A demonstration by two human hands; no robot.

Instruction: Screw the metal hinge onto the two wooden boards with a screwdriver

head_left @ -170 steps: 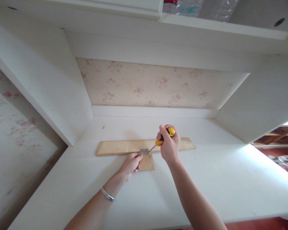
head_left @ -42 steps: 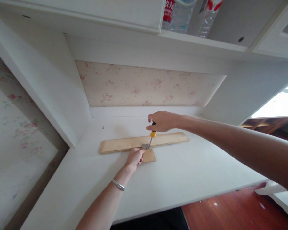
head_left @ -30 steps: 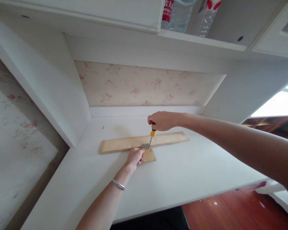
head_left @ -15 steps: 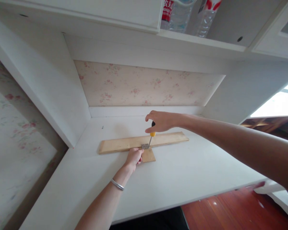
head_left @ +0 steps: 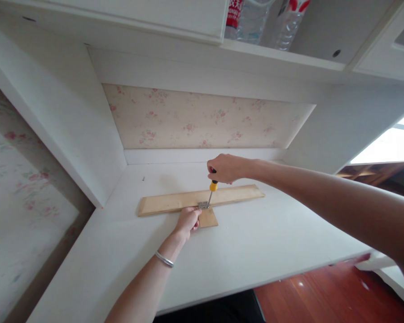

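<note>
My right hand (head_left: 224, 169) is closed round the black and yellow handle of a screwdriver (head_left: 213, 185). The shaft slants down to a metal hinge (head_left: 203, 205), its tip at the hinge's right end. The hinge lies across the joint between a long wooden board (head_left: 168, 202) and a small wooden piece (head_left: 208, 218) on the near side. My left hand (head_left: 188, 219) grips the small piece at its left edge, close beside the hinge. Its fingertips are partly hidden under and behind the wood.
The boards lie on a white desk top (head_left: 249, 251), with white side panels at left and right. A shelf overhead holds plastic bottles (head_left: 254, 20). A small dark mark (head_left: 143, 179) shows on the desk at the back left. Reddish floor (head_left: 299, 291) lies beyond the front edge.
My right hand's fingers, spread loosely about the screwdriver handle before, have closed round it. My left hand, the hinge and the boards stay in place.
</note>
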